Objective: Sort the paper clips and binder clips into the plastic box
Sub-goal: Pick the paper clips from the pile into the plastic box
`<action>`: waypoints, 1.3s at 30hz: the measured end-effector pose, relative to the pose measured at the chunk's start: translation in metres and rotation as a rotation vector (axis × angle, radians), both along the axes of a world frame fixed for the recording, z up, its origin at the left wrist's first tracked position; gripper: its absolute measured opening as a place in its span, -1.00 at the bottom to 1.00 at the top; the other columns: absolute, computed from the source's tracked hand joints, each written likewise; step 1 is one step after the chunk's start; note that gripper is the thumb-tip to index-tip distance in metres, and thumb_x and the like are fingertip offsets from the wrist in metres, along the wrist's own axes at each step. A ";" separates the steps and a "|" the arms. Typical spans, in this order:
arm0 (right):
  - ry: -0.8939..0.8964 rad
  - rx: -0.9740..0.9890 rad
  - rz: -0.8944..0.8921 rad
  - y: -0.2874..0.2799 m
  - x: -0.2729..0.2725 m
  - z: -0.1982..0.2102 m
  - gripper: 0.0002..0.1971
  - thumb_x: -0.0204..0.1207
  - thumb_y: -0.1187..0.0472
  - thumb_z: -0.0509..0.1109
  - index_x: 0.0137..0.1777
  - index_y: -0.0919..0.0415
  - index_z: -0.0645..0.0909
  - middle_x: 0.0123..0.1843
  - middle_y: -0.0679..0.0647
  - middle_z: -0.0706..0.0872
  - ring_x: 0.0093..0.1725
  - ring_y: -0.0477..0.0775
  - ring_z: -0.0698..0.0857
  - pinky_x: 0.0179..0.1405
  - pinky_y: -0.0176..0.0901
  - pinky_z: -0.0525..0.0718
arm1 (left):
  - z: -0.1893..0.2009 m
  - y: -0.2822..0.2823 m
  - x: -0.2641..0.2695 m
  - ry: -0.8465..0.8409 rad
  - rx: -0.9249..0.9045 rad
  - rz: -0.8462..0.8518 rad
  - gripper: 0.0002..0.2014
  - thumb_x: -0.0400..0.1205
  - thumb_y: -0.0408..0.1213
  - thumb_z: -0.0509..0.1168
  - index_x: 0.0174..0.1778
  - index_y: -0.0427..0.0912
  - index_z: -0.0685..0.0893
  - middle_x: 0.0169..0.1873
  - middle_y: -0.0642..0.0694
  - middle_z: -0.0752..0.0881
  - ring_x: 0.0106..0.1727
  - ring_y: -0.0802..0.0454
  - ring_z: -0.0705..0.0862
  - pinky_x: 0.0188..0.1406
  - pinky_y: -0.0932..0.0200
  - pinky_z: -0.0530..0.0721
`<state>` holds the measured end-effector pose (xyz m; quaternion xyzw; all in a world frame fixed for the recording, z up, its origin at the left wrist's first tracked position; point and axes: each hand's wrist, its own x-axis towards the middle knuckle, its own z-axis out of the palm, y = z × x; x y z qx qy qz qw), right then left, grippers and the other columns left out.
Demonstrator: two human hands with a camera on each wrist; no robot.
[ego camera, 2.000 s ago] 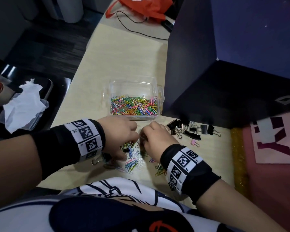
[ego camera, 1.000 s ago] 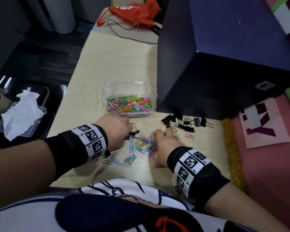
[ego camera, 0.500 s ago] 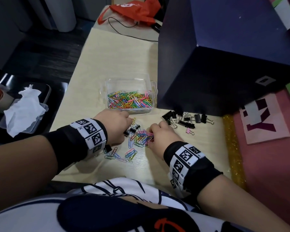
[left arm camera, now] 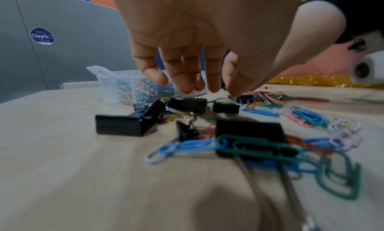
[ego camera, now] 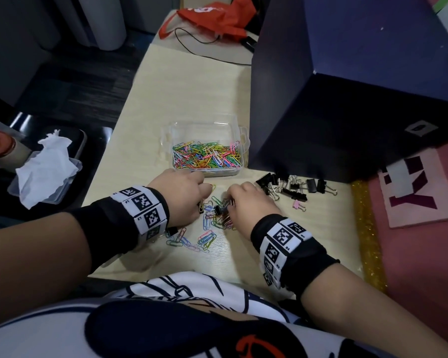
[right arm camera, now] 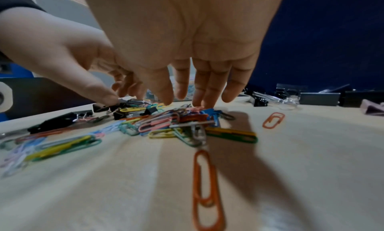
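A clear plastic box (ego camera: 205,123) holds many coloured paper clips (ego camera: 207,156). In front of it lies a loose pile of paper clips (ego camera: 219,218) mixed with small black binder clips (left arm camera: 123,126). My left hand (ego camera: 204,196) hangs over the pile's left side, fingers (left arm camera: 178,82) relaxed and pointing down, thumb tip by a small black clip (left arm camera: 245,99). My right hand (ego camera: 232,202) rests its straight fingertips (right arm camera: 166,96) on the pile's right side. Neither hand visibly grips anything. Several black binder clips (ego camera: 294,188) and a pink one (ego camera: 298,204) lie to the right.
A big dark blue box (ego camera: 347,86) stands close behind the binder clips. A tissue in a clear tray (ego camera: 47,164) sits off the table's left edge. An orange bag (ego camera: 212,19) and black cable lie at the far end. A single orange paper clip (right arm camera: 205,185) lies near me.
The right hand has slid left and raked the loose paper clips into a tighter bunch. The two hands now stand closer together over the pile.
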<state>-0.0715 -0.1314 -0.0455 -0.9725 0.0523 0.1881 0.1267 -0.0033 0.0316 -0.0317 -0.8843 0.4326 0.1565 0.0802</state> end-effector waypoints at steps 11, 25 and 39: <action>0.076 0.022 -0.073 -0.002 0.012 -0.010 -0.74 0.59 0.18 0.27 0.26 0.04 0.45 0.27 0.09 0.48 0.33 0.16 0.46 0.22 0.03 0.54 | -0.004 -0.007 0.001 -0.025 0.072 -0.011 -0.70 0.62 -0.03 0.15 0.17 -0.08 0.61 0.08 -0.08 0.59 0.13 -0.14 0.59 0.01 0.03 0.53; -0.025 0.201 -0.217 -0.012 0.014 0.008 -0.83 0.49 0.01 0.43 -0.08 -0.05 0.47 -0.13 -0.06 0.66 -0.11 0.03 0.64 -0.07 -0.06 0.64 | -0.004 -0.010 0.020 0.007 0.000 -0.077 -0.62 0.69 0.12 0.04 0.08 -0.08 0.60 0.00 -0.08 0.65 0.02 -0.15 0.66 -0.11 0.03 0.61; -0.026 0.355 -0.430 -0.023 0.002 0.005 -0.73 0.60 0.29 0.15 -0.03 -0.09 0.62 -0.01 0.05 0.79 0.00 0.07 0.75 0.09 -0.05 0.71 | 0.006 -0.031 0.020 0.024 -0.004 -0.116 -0.75 0.69 -0.14 0.06 0.03 -0.08 0.65 -0.09 -0.09 0.73 -0.07 -0.17 0.69 -0.16 0.04 0.67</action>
